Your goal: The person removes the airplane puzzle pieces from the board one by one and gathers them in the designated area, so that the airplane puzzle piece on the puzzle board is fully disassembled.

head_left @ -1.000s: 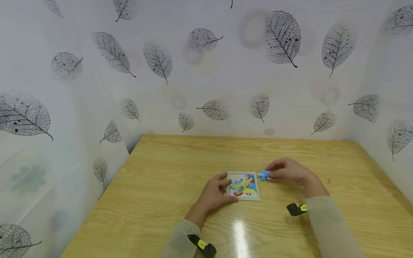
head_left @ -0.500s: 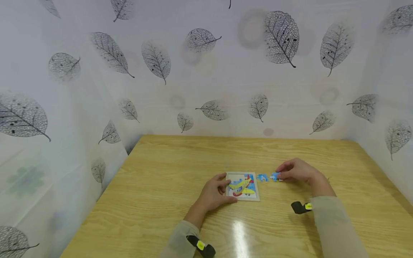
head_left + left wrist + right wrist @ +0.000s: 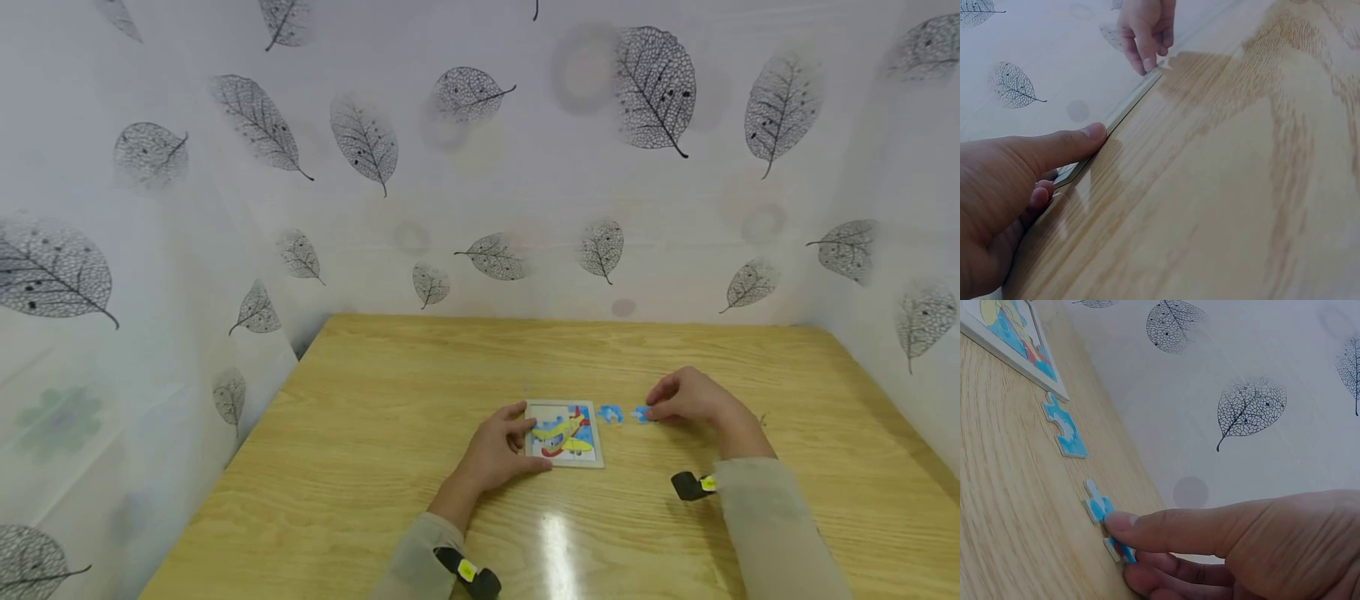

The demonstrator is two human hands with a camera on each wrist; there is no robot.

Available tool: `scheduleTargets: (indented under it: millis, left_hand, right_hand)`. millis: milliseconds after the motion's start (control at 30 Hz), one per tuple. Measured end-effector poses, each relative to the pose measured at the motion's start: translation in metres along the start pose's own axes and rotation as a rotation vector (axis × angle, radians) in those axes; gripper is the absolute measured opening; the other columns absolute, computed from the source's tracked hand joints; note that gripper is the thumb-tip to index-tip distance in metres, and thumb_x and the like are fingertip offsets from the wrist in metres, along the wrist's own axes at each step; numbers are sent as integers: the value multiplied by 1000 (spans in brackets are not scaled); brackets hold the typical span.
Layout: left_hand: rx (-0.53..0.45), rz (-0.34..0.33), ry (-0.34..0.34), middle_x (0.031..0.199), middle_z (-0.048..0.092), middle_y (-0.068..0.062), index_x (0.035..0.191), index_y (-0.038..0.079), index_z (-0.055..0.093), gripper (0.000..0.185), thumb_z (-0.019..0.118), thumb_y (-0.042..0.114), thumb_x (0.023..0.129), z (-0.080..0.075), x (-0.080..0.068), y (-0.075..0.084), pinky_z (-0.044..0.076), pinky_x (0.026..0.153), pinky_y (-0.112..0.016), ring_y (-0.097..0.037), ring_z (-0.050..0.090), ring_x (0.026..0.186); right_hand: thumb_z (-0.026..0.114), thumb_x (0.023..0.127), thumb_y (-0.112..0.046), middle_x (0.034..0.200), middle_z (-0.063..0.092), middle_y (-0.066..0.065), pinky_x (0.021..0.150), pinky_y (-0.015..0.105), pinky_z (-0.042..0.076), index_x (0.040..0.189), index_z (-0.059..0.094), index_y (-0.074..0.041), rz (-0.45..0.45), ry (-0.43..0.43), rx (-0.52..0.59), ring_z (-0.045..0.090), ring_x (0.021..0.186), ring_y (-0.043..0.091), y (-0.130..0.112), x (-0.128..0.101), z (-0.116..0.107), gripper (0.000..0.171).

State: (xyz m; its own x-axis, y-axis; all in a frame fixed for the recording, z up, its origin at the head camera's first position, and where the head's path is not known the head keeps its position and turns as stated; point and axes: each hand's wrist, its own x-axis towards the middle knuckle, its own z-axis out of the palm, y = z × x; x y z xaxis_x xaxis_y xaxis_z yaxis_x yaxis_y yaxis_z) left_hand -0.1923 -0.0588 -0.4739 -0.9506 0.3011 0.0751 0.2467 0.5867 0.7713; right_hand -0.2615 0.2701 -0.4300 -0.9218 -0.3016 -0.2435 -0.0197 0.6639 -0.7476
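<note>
In the head view a square jigsaw puzzle tray point(image 3: 600, 454) lies on the table, showing a yellow and red airplane on blue, with bare backing at its upper left. My left hand point(image 3: 495, 447) grips the tray's left side, thumb point(image 3: 1094, 132) along the near edge and fingers at the far left. To the right of the tray lies a loose blue and white puzzle piece point(image 3: 1067, 432). Further right, my right hand point(image 3: 690, 396) pinches another blue puzzle piece point(image 3: 1099, 509), close over the tabletop; its thumb hides the middle of that piece.
The wooden table point(image 3: 405, 375) runs back to a pale curtain point(image 3: 510, 183) printed with grey leaves, which also closes off both sides. A black band with a yellow tag point(image 3: 467, 571) sits on the left sleeve, and a similar black one point(image 3: 693, 485) at the right.
My right hand has moved right with its puzzle piece, away from the tray, uncovering the other loose piece. Over the last half second it barely shifts. My left hand stays on the tray.
</note>
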Motion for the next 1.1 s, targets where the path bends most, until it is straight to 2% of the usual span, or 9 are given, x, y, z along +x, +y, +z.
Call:
scheduleTargets:
  millis: [100,300,433,533,733,933,1100]
  left_hand:
    - [-30,-4,4,142,40,-2,125,8,58,72,83,37,64,0,0,0,43,65,-20,-7,47,75]
    - [-56,-15,-10,143,38,-2,125,7,58,73,83,37,64,0,0,0,43,66,-20,-7,48,78]
    - [-45,-5,-3,142,40,-2,126,7,57,74,83,37,64,0,0,-1,43,66,-20,-7,48,75]
    - [-44,-1,-2,142,39,-2,126,7,57,74,83,38,64,0,1,-3,43,65,-20,-6,47,74]
    - [-44,8,1,142,39,-3,126,6,57,74,82,39,65,-1,1,-4,43,66,-19,-6,46,74]
    - [-53,-3,6,142,40,-3,127,6,56,75,83,38,64,-2,1,-3,43,65,-19,-7,47,74]
    - [-33,-13,1,143,39,-1,125,8,58,72,82,40,65,-1,1,-2,43,67,-19,-6,48,77]
  right_hand:
    - [76,76,-16,80,65,4,63,32,51,94,67,3,-1,-17,15,59,71,17,1,0,-1,27]
    - [72,81,-19,90,67,8,68,32,52,101,66,3,-10,-67,127,61,77,18,2,0,-1,30]
    - [71,82,-19,100,65,11,73,34,52,105,64,5,-48,-92,190,62,84,20,-4,1,0,34]
    - [69,84,-21,101,65,15,74,37,52,109,61,7,-91,-123,213,63,86,25,-9,2,4,38]
    - [66,86,-19,98,65,21,72,41,52,113,58,10,-168,-154,238,64,86,32,-20,8,17,41]
    - [67,85,-15,99,65,19,75,39,52,111,59,11,-174,-179,275,64,87,30,-34,12,35,38]
    - [66,86,-14,98,65,16,72,36,53,108,62,8,-176,-201,258,65,83,26,-43,16,51,31]
